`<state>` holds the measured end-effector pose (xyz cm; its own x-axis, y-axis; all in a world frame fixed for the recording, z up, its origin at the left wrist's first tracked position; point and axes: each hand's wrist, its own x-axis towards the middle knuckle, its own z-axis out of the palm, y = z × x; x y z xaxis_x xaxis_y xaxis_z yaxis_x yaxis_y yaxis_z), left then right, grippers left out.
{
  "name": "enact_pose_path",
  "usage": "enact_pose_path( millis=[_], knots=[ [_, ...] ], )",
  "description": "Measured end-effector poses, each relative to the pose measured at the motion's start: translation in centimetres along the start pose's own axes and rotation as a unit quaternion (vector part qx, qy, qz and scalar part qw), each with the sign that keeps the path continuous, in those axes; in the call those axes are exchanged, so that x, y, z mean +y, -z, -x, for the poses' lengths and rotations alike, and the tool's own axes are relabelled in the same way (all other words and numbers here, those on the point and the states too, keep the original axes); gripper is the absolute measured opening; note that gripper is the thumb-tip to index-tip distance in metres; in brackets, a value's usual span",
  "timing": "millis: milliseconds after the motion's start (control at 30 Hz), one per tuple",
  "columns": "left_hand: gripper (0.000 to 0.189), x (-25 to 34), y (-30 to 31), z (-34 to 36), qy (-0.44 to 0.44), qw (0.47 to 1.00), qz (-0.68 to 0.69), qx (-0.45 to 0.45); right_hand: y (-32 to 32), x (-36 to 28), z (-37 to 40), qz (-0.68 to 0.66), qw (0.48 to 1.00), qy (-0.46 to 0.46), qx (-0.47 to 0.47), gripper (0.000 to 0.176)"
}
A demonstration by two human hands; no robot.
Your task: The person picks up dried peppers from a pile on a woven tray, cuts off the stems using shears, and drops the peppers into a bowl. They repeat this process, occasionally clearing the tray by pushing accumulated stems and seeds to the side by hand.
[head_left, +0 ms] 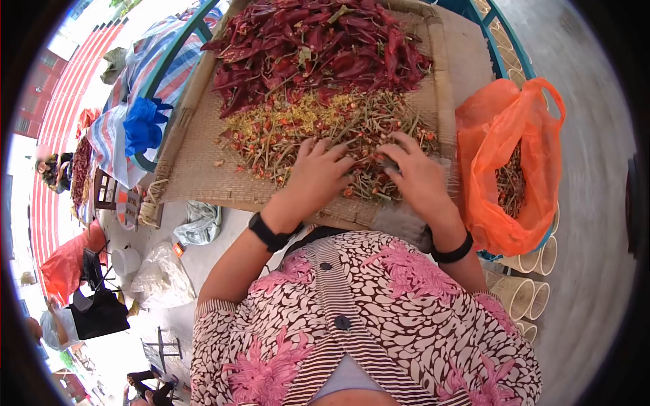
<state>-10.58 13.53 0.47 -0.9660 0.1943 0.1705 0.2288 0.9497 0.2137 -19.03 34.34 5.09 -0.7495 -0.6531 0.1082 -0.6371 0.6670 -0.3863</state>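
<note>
Dried red chilli peppers (pixel 332 40) are heaped on the far half of a woven tray (pixel 186 159). Nearer to me lies a loose layer of chilli stems (pixel 271 152) with broken red bits, and a band of yellow seeds (pixel 291 116) runs between the two. My left hand (pixel 319 174) rests on the stems with its fingers spread. Close by on the right, my right hand (pixel 418 177) is over the stems, its fingers curved and apart. Neither hand visibly holds anything, though the undersides of the fingers are hidden.
An orange plastic bag (pixel 484 196) holding stems stands right of the tray. Below it are stacked pale cylinders (pixel 518 298). A blue plastic bag (pixel 143 126) hangs on the teal frame (pixel 161 68) at left. Other people sit farther off to the left.
</note>
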Motion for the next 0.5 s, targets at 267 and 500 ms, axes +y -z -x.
enact_pose_path(
  millis=[267, 500],
  knots=[
    [0.034, -0.5, 2.4, 3.1, 0.055, 0.998, -0.021, 0.001, 1.6, 1.3, 0.3, -0.003, 0.995, -0.097, -0.009, 0.027],
    [0.031, -0.5, 1.9, 3.9, 0.106, 0.992, -0.039, 0.051, 1.5, 1.6, 0.2, -0.073, 0.995, -0.053, 0.051, 0.024]
  ],
)
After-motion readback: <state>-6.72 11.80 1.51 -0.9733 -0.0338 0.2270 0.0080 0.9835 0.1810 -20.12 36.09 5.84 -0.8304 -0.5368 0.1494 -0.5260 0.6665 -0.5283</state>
